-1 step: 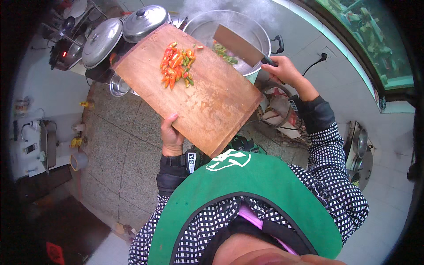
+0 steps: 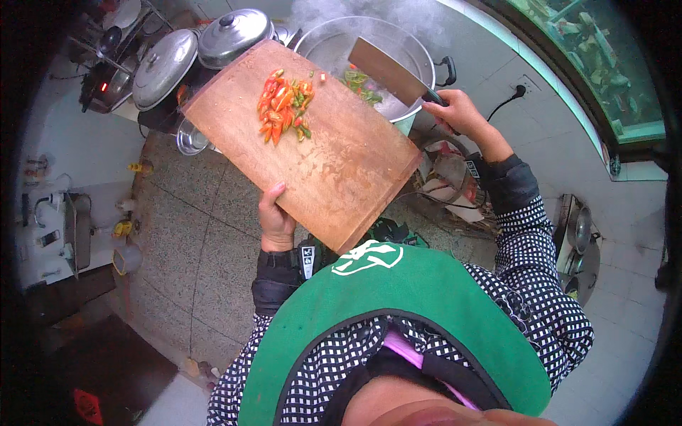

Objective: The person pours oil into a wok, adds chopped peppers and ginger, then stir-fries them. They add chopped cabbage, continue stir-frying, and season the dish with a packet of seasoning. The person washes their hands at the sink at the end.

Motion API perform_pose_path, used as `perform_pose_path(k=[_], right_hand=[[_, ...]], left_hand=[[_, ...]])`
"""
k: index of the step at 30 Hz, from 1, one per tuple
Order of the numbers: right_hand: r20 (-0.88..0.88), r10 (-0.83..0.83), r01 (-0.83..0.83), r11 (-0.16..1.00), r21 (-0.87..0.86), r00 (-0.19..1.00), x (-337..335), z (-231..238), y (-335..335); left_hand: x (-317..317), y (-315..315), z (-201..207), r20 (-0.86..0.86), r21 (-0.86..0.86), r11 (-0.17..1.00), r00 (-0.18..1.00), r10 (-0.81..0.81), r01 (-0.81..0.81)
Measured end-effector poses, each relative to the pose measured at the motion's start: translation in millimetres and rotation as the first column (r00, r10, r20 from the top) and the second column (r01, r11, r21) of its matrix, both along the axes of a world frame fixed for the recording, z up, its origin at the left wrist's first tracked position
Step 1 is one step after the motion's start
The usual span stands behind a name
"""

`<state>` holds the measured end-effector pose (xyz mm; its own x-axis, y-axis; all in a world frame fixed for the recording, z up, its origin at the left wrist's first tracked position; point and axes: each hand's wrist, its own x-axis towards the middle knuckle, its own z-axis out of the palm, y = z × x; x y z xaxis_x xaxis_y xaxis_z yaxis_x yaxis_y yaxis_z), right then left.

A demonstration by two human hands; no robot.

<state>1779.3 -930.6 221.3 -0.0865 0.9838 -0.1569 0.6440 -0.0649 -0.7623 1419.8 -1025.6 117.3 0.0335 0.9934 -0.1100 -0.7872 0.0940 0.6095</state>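
Your left hand [image 2: 277, 216] grips the board [image 2: 341, 188], your right hand [image 2: 458, 115] the knife [image 2: 387, 71] beyond it. You're apparently mid-scrape: peppers [image 2: 278, 106] on the board's left half likely need sweeping into the pot [image 2: 418, 53] behind it.

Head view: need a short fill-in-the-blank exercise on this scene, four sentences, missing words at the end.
1. The right hand grips the cleaver by its ____.
2. The left hand holds the edge of a cutting board made of ____.
3. The chopped peppers on the board are orange-red and ____.
4. White ____ rises from the large metal pan.

Missing words: handle; wood; green; steam.
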Motion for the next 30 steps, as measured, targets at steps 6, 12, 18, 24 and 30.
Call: perform_pose_path(k=[6, 12, 18, 24, 30], right_hand=[[-0.112, 0.020, -0.022, 1.000, -0.014, 0.993, 0.8, -1.7, -4.6], [-0.229, 0.182, -0.213, 0.970, -0.119, 0.956, -25.2, -1.5, 0.7], [0.113, -0.134, 0.127, 0.990, 0.066, 0.985, -0.5, -14.0, 10.1], [-0.098, -0.088, 0.113, 0.951, 0.287, 0.991, 7.6, -54.9, -2.6], [-0.424, 0.266, -0.185, 0.957, 0.223, 0.866, -70.6, -105.7, -10.2]], left_hand=[[-3.0, -0.3, 3.9, -0.014, -0.097, 0.995, 1.000, 0.026, -0.027], [-4.0, -3.0, 5.5, -0.025, -0.033, 0.999, 1.000, -0.005, 0.004], [-6.7, -6.5, 3.7, -0.046, -0.138, 0.987, 0.996, 0.076, -0.082], [-14.9, -24.9, 11.5, -0.018, -0.077, 0.993, 0.996, 0.087, -0.088], [-31.4, -73.9, 58.9, -0.123, -0.132, 0.945, 0.951, 0.284, -0.299]])
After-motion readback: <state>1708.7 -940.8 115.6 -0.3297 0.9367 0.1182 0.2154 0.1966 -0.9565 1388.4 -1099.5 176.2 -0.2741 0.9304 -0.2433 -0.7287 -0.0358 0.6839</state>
